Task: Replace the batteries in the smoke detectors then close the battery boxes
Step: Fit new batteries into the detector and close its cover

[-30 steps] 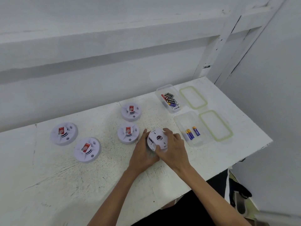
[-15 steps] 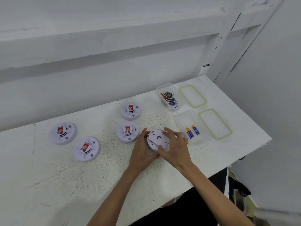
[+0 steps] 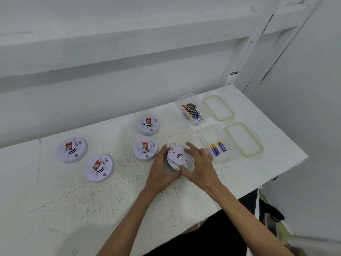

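Observation:
A white smoke detector (image 3: 178, 157) lies back side up on the white table (image 3: 92, 196), held between both hands. My left hand (image 3: 162, 169) grips its left and lower rim. My right hand (image 3: 200, 167) curls over its right side, thumb at the lower edge and fingers on the upper rim. Several more detectors lie face up with red labels: one (image 3: 145, 148) just to the left, one (image 3: 148, 124) behind it, two at far left (image 3: 72, 149) (image 3: 99, 168). A clear box (image 3: 217, 145) to the right holds three blue batteries (image 3: 217, 149).
A second clear box (image 3: 191, 111) at the back right holds several mixed batteries. Two green-rimmed lids (image 3: 218, 108) (image 3: 243, 139) lie beside the boxes. The table's right and front edges run close to the boxes. A white wall stands behind.
The held detector has turned in my hands and now lies flatter, its back facing up. My right fingers have shifted along its upper rim.

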